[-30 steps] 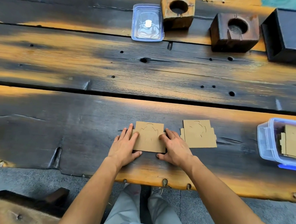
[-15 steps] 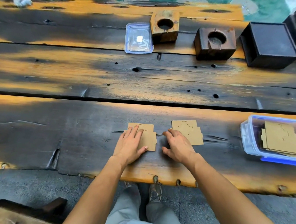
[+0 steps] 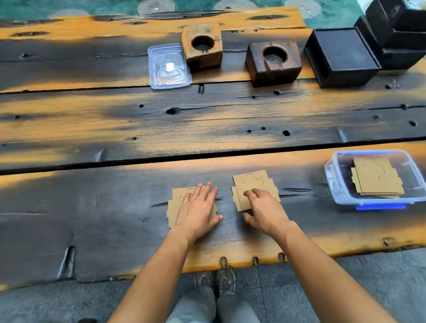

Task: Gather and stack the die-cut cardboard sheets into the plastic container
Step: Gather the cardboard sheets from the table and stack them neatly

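Right, fingers first: the left hand (image 3: 197, 210) is lying flat with its fingers (image 3: 206, 192) straight and relaxed. It is pressing down on the left sheet (image 3: 176, 199) and gripping nothing. The right hand (image 3: 266, 208) is arching over the right sheet (image 3: 251, 180). Its fingers (image 3: 252, 194) are bending so the tips are touching the card, and the thumb is resting on the counter (image 3: 93, 204) just off the sheet's near edge. As far as I can make out, that is touching, not pinching. Both sheets are lying flat, side by side but apart, close to the counter's near edge and about midway along it.

Moving outward, the plastic container (image 3: 338, 192) is sitting open toward the counter's right end, well apart from the hands. A stack (image 3: 376, 175) of die-cut sheets is already lying inside, a little uneven at its edges; how many, I cannot tell. A clear lid (image 3: 168, 66) is lying toward the far edge, beside two wooden blocks (image 3: 203, 44) and a black box (image 3: 340, 57).

So I'm judging this as well along: part of the job is boxed, and these two are looking like the last loose sheets in view. What's remaining is getting them off the counter, carrying them right and laying them on the stack.
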The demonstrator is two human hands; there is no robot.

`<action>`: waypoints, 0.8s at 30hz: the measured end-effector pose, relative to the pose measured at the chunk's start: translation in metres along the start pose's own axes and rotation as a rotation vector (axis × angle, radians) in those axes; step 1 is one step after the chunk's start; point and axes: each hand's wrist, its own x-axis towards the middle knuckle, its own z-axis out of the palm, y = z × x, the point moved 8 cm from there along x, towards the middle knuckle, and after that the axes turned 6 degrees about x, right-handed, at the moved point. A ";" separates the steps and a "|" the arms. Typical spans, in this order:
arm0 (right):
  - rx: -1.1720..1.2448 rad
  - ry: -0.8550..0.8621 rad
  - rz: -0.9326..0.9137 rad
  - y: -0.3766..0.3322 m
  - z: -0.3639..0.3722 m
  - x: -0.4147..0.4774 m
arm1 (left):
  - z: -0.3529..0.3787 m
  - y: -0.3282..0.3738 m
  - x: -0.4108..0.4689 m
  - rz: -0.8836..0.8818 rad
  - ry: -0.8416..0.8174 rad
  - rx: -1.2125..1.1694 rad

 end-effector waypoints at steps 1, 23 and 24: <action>0.007 0.004 0.017 0.003 0.001 -0.001 | 0.000 0.002 0.001 0.013 -0.008 0.006; -0.025 -0.075 -0.006 0.084 0.006 0.024 | 0.032 0.067 0.049 0.007 -0.068 -0.054; -0.028 -0.082 -0.016 0.088 0.006 0.028 | 0.033 0.069 0.053 0.002 -0.074 -0.048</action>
